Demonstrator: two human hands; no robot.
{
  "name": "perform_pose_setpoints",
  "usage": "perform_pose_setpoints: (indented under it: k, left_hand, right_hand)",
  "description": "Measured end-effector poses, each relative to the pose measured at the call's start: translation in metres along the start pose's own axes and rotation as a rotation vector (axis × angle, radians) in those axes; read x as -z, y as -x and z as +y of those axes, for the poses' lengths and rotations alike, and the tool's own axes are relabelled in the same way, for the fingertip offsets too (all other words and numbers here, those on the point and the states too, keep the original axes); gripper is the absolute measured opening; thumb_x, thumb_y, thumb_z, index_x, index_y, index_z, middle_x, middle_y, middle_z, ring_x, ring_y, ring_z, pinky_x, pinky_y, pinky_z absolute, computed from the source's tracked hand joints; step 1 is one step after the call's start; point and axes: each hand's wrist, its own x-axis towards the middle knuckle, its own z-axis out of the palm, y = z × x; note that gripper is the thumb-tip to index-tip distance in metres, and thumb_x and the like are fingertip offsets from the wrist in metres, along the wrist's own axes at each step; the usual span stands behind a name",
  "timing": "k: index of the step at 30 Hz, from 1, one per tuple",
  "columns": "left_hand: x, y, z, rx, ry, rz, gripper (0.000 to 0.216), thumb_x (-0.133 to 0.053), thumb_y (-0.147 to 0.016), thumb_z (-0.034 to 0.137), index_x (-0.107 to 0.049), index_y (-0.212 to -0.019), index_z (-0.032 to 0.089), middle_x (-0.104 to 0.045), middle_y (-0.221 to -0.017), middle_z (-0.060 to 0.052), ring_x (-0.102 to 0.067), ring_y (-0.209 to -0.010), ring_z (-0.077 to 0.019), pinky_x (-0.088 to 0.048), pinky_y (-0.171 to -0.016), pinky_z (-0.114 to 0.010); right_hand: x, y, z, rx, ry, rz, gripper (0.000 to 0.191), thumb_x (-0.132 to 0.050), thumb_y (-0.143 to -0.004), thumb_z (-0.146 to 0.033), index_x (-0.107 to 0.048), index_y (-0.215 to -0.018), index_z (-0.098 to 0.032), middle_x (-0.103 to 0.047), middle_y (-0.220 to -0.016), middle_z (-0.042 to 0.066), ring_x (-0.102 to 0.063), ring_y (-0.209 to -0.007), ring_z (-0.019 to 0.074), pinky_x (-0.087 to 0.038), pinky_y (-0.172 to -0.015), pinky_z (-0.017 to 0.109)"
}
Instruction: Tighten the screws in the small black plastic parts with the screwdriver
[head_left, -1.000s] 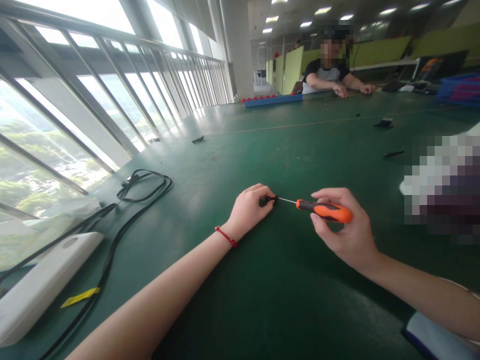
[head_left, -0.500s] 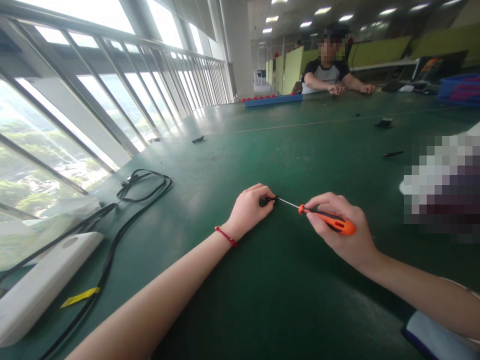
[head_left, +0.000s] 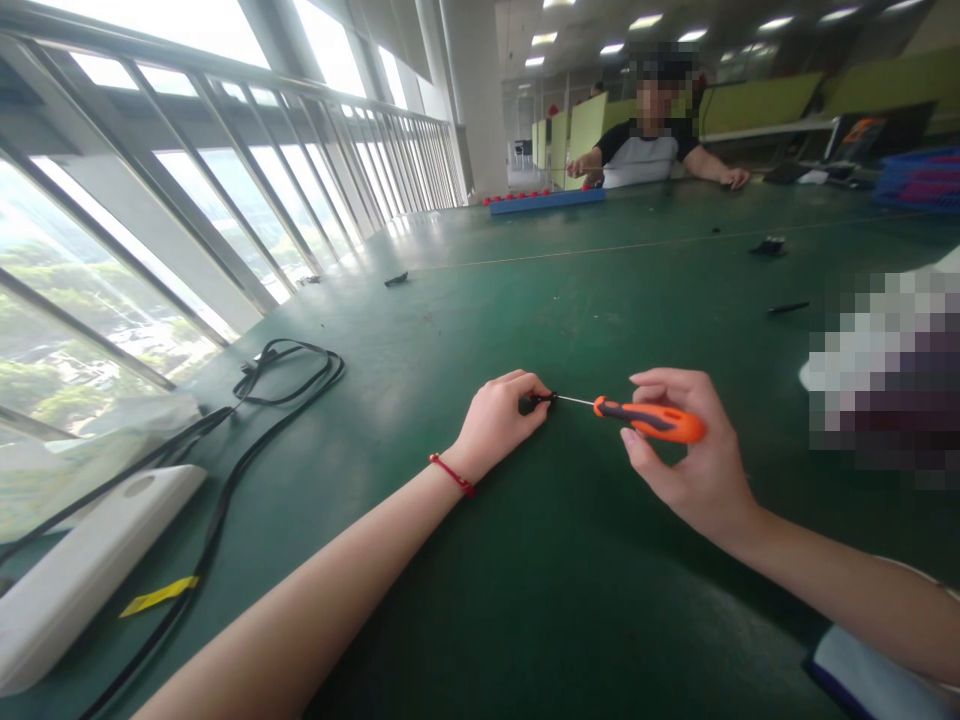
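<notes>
- Orange and black, the screwdriver (head_left: pixel 656 420) handle sits with its butt at the palm of the right hand (head_left: pixel 712 490), thumb and forefinger loosened, spread around it.
- Left hand (head_left: pixel 499 415), low on the table (head_left: pixel 480 600), pinches a small black part (head_left: pixel 529 404), its fingers partly hiding it; the thin metal shaft (head_left: pixel 576 400) meets its end.
- Leftward: black cable (head_left: pixel 223 505), white oblong power strip (head_left: pixel 97 575).
- Farther across smooth green: blue bar (head_left: pixel 547 203) with red knobs, seated person (head_left: pixel 645 155).

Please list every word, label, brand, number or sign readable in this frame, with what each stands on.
No text can be read.
Yellow tag at the black cable: any print is too blurred.
Screwdriver handle: no legible marking.
White box: no legible marking.
</notes>
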Motion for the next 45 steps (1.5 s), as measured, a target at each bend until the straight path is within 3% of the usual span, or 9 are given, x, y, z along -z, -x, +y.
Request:
perform_pose_setpoints:
  k: [5,10,15,19,24,29,34,38,45]
  left_hand:
    - [0.0003,-0.0001,0.0008,-0.003,-0.007,0.000,0.009,-0.058,-0.080,0.017,-0.067,-0.082,0.019,-0.069,-0.088,-0.002,-0.064,-0.080,-0.0162,-0.052,-0.077,-0.028]
    - [-0.0006,0.0001,0.0002,-0.003,-0.014,-0.003,0.009,-0.058,-0.080,0.017,-0.067,-0.082,0.019,-0.069,-0.088,-0.002,-0.063,-0.080,-0.0161,-0.052,-0.077,-0.028]
    - [-0.0006,0.0002,0.0005,-0.005,-0.016,-0.004,0.009,-0.058,-0.080,0.017,-0.066,-0.082,0.019,-0.068,-0.089,-0.002,-0.063,-0.080,-0.0163,-0.052,-0.077,-0.028]
    - [-0.0001,0.0004,0.0012,-0.001,-0.017,-0.004,0.009,-0.058,-0.080,0.017,-0.066,-0.082,0.019,-0.068,-0.088,-0.002,-0.063,-0.080,-0.0162,-0.052,-0.076,-0.028]
    - [-0.0001,0.0008,0.0012,-0.010,-0.018,-0.007,0.009,-0.058,-0.080,0.017,-0.066,-0.082,0.019,-0.069,-0.090,-0.002,-0.064,-0.081,-0.0163,-0.052,-0.078,-0.028]
    - [-0.0007,0.0008,0.0001,-0.021,-0.022,-0.009,0.009,-0.058,-0.080,0.017,-0.066,-0.083,0.020,-0.069,-0.089,-0.002,-0.064,-0.081,-0.0165,-0.052,-0.077,-0.028]
    - [-0.0004,0.0005,-0.0004,-0.021,-0.019,-0.016,0.009,-0.057,-0.081,0.017,-0.066,-0.083,0.020,-0.069,-0.090,-0.002,-0.064,-0.081,-0.0163,-0.052,-0.078,-0.028]
    - [-0.0005,0.0004,-0.0010,-0.023,-0.019,-0.016,0.009,-0.057,-0.081,0.017,-0.065,-0.083,0.020,-0.068,-0.089,-0.002,-0.064,-0.081,-0.0163,-0.052,-0.077,-0.028]
    - [-0.0005,0.0006,0.0002,-0.015,-0.031,-0.009,0.009,-0.057,-0.080,0.017,-0.064,-0.082,0.020,-0.068,-0.090,-0.002,-0.064,-0.082,-0.0168,-0.052,-0.076,-0.028]
  right_hand:
    - [0.0002,-0.0005,-0.0018,-0.037,0.074,-0.073,0.010,-0.063,-0.081,-0.025,-0.057,-0.090,-0.025,-0.057,-0.064,-0.003,-0.057,-0.060,0.0157,-0.048,-0.062,0.031]
    - [0.0008,-0.0008,-0.0031,0.009,0.010,0.010,0.034,-0.065,-0.076,-0.019,-0.052,-0.107,-0.024,-0.058,-0.076,-0.001,-0.060,-0.068,0.0163,-0.050,-0.066,0.031]
    - [0.0011,-0.0003,-0.0022,-0.012,0.088,-0.087,0.008,-0.062,-0.081,-0.024,-0.058,-0.088,-0.025,-0.058,-0.062,-0.003,-0.059,-0.063,0.0172,-0.048,-0.064,0.032]
    - [0.0010,-0.0013,-0.0010,0.009,0.031,0.011,0.034,-0.064,-0.075,-0.018,-0.053,-0.106,-0.024,-0.060,-0.075,-0.002,-0.060,-0.066,0.0167,-0.050,-0.066,0.032]
    - [0.0016,-0.0015,-0.0018,-0.035,0.073,-0.074,0.008,-0.062,-0.081,-0.025,-0.058,-0.088,-0.025,-0.059,-0.064,-0.002,-0.058,-0.059,0.0155,-0.047,-0.057,0.029]
    - [0.0004,-0.0012,-0.0011,-0.012,0.009,0.013,0.033,-0.065,-0.076,-0.019,-0.053,-0.107,-0.025,-0.060,-0.077,-0.001,-0.061,-0.070,0.0173,-0.051,-0.066,0.031]
    - [0.0010,-0.0015,-0.0019,-0.060,0.075,-0.052,0.010,-0.062,-0.081,-0.024,-0.057,-0.090,-0.025,-0.058,-0.064,-0.003,-0.057,-0.058,0.0150,-0.047,-0.062,0.031]
    - [0.0013,-0.0018,-0.0024,0.001,0.021,-0.002,0.033,-0.064,-0.076,-0.020,-0.053,-0.107,-0.025,-0.058,-0.073,-0.002,-0.059,-0.066,0.0171,-0.050,-0.066,0.033]
    - [0.0010,-0.0011,-0.0011,-0.002,0.048,0.034,0.014,-0.064,-0.078,-0.021,-0.059,-0.091,-0.025,-0.063,-0.080,0.001,-0.061,-0.070,0.0169,-0.050,-0.063,0.030]
